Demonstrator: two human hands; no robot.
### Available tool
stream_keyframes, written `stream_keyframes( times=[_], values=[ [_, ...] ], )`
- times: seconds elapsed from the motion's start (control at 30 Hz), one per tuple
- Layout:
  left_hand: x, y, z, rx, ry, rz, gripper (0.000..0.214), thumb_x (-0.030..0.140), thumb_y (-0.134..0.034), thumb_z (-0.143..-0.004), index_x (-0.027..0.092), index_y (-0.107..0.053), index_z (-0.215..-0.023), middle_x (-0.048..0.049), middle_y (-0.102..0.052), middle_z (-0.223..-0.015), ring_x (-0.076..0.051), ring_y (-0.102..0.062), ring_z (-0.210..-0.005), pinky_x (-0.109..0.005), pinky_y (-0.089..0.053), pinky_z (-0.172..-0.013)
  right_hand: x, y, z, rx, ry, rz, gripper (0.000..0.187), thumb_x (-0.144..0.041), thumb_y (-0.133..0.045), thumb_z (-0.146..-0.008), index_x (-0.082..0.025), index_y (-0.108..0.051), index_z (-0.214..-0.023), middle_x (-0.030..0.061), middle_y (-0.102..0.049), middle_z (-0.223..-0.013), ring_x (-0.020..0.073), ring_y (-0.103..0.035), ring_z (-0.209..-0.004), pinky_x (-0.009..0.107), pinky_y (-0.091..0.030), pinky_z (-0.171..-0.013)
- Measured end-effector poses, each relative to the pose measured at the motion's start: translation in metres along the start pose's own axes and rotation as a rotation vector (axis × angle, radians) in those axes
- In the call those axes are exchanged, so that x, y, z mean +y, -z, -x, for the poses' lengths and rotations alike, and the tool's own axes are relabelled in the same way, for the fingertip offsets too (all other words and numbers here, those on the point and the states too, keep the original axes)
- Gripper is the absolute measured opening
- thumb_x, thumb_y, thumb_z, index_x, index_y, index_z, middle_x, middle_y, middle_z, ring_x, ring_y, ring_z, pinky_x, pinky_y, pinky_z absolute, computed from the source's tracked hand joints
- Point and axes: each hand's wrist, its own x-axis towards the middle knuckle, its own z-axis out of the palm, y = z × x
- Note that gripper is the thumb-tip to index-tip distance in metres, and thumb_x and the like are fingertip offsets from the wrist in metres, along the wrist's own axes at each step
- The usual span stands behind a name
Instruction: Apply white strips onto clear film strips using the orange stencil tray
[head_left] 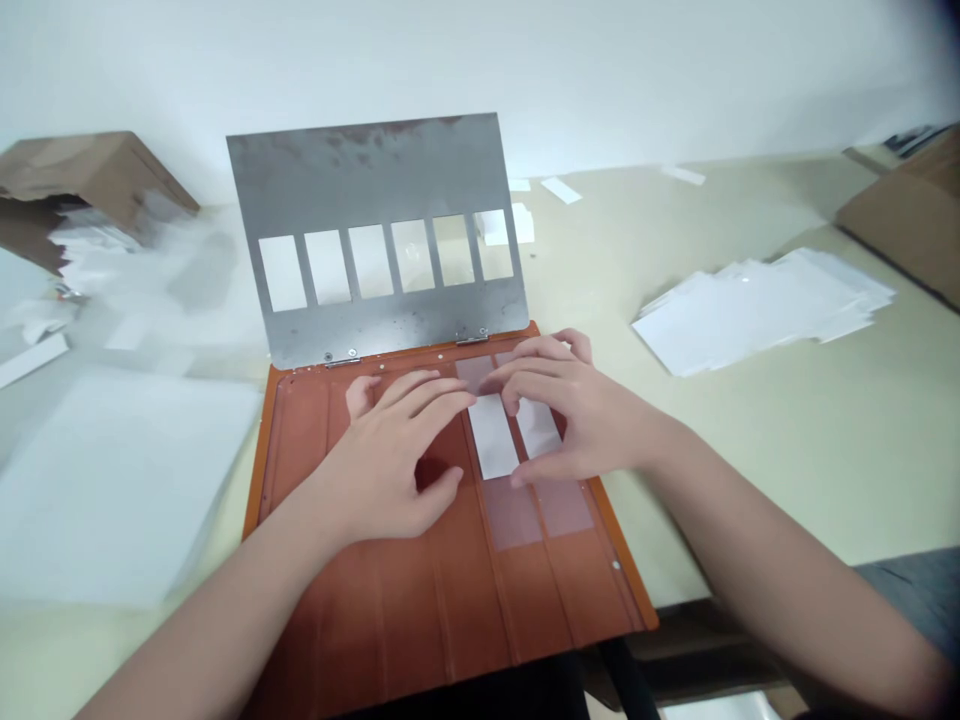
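Note:
An orange-brown folio board [442, 610] lies flat in front of me, with a grey metal stencil plate [367, 165] hinged upright at its far edge. The plate has a row of several rectangular windows. Two white strips [491, 435] [538, 428] lie side by side on translucent film pieces [512, 512]. My right hand [574, 410] spreads over these strips, its fingertips and thumb touching them, with no clear grip. My left hand [397, 450] rests on the board just left of the strips, fingers apart, holding nothing. The strips' upper ends are hidden under my fingers.
A cream table [697, 480] carries a loose stack of white sheets [757, 310] at right and a large white sheet [120, 490] at left. Cardboard boxes [90, 180] [907, 215] sit at both far corners. Small white slips [561, 190] lie behind the plate.

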Motion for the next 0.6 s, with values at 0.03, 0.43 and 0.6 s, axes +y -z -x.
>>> stream_keyframes(
  times=[0.03,0.43,0.6],
  values=[
    [0.0001,0.0001,-0.0001,-0.004,0.001,-0.002,0.054,0.029,-0.05,-0.079,0.027,-0.048,-0.133,-0.0063,-0.055,-0.142,-0.038,-0.045,-0.134,-0.069,-0.023,-0.102,-0.0004,-0.0005,-0.0001,-0.006,0.0,0.001,0.052,-0.06,-0.079,-0.062,-0.022,-0.052,-0.084,0.0045,-0.069,-0.117,0.0306,-0.051,-0.117,0.046,-0.022,-0.099],
    [0.0002,-0.0006,-0.0015,-0.026,0.03,-0.037,0.054,0.028,-0.048,-0.08,0.026,-0.043,-0.135,-0.0097,-0.055,-0.143,-0.041,-0.04,-0.139,-0.074,-0.02,-0.102,-0.0009,-0.0025,-0.0001,-0.042,-0.034,0.049,0.052,-0.054,-0.08,-0.062,-0.023,-0.048,-0.089,0.0054,-0.066,-0.114,0.0325,-0.049,-0.117,0.045,-0.024,-0.096],
    [0.0008,0.0004,-0.0015,-0.027,0.031,-0.043,0.054,0.028,-0.048,-0.08,0.025,-0.044,-0.134,-0.0106,-0.055,-0.143,-0.041,-0.039,-0.14,-0.074,-0.02,-0.103,-0.001,-0.0031,0.0001,-0.045,-0.039,0.041,0.054,-0.054,-0.081,-0.062,-0.023,-0.047,-0.088,0.0043,-0.066,-0.113,0.0322,-0.05,-0.118,0.046,-0.022,-0.097]
  ],
)
